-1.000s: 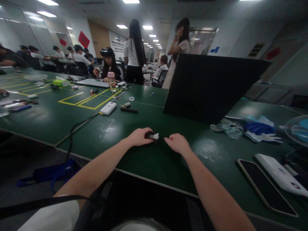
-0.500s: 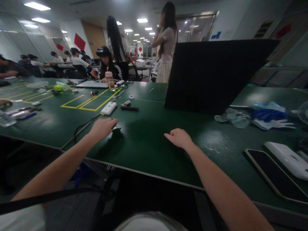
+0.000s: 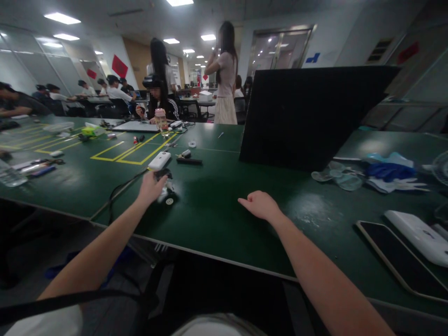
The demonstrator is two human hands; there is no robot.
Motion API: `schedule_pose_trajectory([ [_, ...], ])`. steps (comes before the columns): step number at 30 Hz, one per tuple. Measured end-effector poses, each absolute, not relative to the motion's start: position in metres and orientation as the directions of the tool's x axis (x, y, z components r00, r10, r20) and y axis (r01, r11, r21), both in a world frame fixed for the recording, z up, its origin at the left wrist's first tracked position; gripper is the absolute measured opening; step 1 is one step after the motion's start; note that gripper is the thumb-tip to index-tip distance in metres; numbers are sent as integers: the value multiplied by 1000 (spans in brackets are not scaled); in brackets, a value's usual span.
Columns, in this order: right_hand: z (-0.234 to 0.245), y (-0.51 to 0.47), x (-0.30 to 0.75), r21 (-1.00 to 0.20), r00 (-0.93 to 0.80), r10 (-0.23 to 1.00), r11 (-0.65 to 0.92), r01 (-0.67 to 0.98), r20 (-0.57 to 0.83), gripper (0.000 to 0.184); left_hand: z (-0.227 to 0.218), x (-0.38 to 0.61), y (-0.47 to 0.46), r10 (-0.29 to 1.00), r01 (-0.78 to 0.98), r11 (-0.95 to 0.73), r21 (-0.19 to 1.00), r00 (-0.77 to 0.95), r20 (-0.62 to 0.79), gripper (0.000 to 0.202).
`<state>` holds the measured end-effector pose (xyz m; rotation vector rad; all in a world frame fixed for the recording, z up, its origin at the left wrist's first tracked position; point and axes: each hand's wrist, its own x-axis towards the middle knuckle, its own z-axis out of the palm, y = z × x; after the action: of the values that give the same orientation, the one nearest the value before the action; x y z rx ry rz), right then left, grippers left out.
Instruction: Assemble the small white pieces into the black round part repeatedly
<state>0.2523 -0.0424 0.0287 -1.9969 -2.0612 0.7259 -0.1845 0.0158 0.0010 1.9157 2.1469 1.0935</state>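
Note:
My left hand (image 3: pixel 150 188) is closed around a small black-and-white toy vehicle (image 3: pixel 169 187), just above or on the green table. One pale round wheel shows on its near side; my fingers cover part of the rest, and blur hides its details. My right hand (image 3: pixel 259 204) is at the table, in front of a big black panel (image 3: pixel 308 116). Its fingers are curled in, with one digit pointing left, and no object shows in it. A white rounded device (image 3: pixel 159 160) lies just beyond my left hand. Behind it are a black bar (image 3: pixel 189 161) and a small white-ended item (image 3: pixel 185 153).
At the right lie a phone (image 3: pixel 402 256), a white device (image 3: pixel 418 235) and blue-and-white gloves (image 3: pixel 394 170). A pink-lidded bottle (image 3: pixel 161 122) stands farther back, near yellow tape lines (image 3: pixel 131 162). A cable (image 3: pixel 121 189) runs left of my left hand. Several people sit or stand beyond.
My left hand has turned, so the toy vehicle and its pale wheel now show more plainly. My right hand keeps its place and shape. The view has tilted slightly upward.

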Motion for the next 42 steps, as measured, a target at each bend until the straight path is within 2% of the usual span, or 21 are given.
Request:
schedule_pose_trajectory([
  [5,31,-45,256,-488,-83,977,-23,872,-195,49,-20,-126,15,927,896,-229,381,81,366,54],
  [8,29,-45,258,-492,-88,979,-14,870,-183,51,-16,-109,20,935,914,-276,298,183,305,53],
  [11,29,-45,258,-495,-94,976,-16,869,-196,50,-14,-110,33,944,926,-242,291,155,293,53],
  [17,31,-46,258,-472,-97,971,-19,882,-219,51,-19,-135,61,959,937,13,348,-110,260,53],
  [22,31,-47,259,-527,-82,974,-44,849,-213,49,-19,-135,64,958,925,4,381,-113,265,52],
  [26,37,-47,263,-585,5,992,-77,807,-124,51,-15,-90,48,965,899,-79,432,-39,259,50],
  [29,43,-46,270,-654,133,991,-92,751,13,55,-16,-25,18,943,836,-311,452,212,256,47],
  [31,45,-44,276,-681,222,965,-71,728,137,59,-16,24,-7,875,738,-483,470,396,278,44],
  [34,44,-40,284,-667,325,892,-35,744,316,65,-12,85,-40,765,609,-641,468,555,326,45],
  [36,41,-37,288,-659,350,861,-23,752,369,67,-7,111,-54,740,580,-667,468,589,324,48],
  [42,36,-36,286,-680,327,872,9,734,365,71,3,126,-63,790,571,-583,578,563,242,50],
])
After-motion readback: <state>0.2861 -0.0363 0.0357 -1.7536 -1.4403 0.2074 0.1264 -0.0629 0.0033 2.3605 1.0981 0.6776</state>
